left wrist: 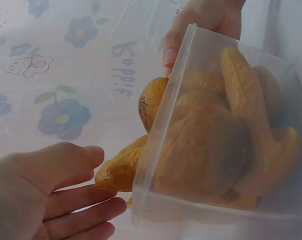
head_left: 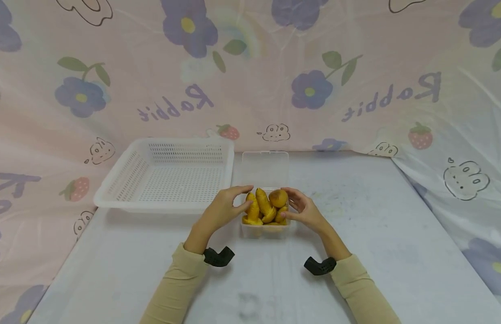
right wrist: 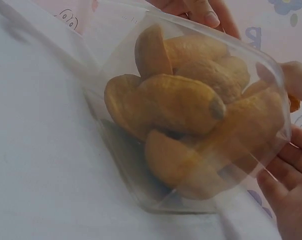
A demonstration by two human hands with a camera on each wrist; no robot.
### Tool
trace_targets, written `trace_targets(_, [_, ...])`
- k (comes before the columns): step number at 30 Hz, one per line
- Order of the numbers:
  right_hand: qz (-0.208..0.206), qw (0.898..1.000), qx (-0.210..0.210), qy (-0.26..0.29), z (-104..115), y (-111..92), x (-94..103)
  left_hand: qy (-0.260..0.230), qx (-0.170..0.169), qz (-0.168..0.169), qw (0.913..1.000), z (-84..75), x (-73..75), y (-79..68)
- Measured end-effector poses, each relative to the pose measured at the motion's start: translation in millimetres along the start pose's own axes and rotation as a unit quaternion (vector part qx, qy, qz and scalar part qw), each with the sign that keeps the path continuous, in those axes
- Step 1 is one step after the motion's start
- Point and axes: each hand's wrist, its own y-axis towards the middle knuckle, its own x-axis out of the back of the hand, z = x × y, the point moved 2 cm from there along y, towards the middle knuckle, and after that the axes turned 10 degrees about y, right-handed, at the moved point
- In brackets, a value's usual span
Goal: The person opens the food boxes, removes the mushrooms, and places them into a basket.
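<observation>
A clear plastic box (head_left: 264, 231) stands on the table, heaped with several yellow-brown mushrooms (head_left: 264, 204), their stems poking above the rim. My left hand (head_left: 222, 207) is at the box's left side, thumb and fingers spread and loosely bent. In the left wrist view its fingertips lie close beside a protruding mushroom (left wrist: 122, 165). On the opposite side my right hand (head_left: 309, 213) flanks the rim, with its fingers at the back corner and its thumb overlapping a mushroom. The right wrist view shows mushrooms (right wrist: 181, 102) through the clear wall, with fingers of both hands around the rim.
Behind the box lies its clear lid (head_left: 265, 168), folded back. A white perforated basket (head_left: 165, 208) stands at the left back. Patterned cloth (head_left: 250, 81) hangs behind the white table (head_left: 380, 243). Both wrists wear a black device (head_left: 219, 256).
</observation>
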Motion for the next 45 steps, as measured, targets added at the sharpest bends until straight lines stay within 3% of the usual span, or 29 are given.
trace_targets(11, [-0.006,1.000,-0.011,-0.003,0.6,-1.0,1.1,0.014,0.016,0.028,0.9994,-1.3,-2.4,-1.3])
trace_targets(19, [-0.005,1.000,-0.007,0.005,0.5,-1.1,2.4,-0.023,-0.022,-0.005,0.9995,-3.7,-2.0,0.2])
trace_targets(26, [-0.006,1.000,-0.005,0.014,1.7,-1.1,1.7,-0.064,-0.040,-0.003,0.9971,-4.3,-0.3,1.3])
trace_targets(36, [-0.008,1.000,-0.002,0.013,2.6,-0.3,0.2,-0.134,0.006,0.029,0.9906,2.1,-2.0,1.2])
trace_targets(45, [-0.003,1.000,-0.008,0.010,1.4,0.6,-0.1,-0.171,0.028,0.005,0.9849,4.7,-3.2,1.4])
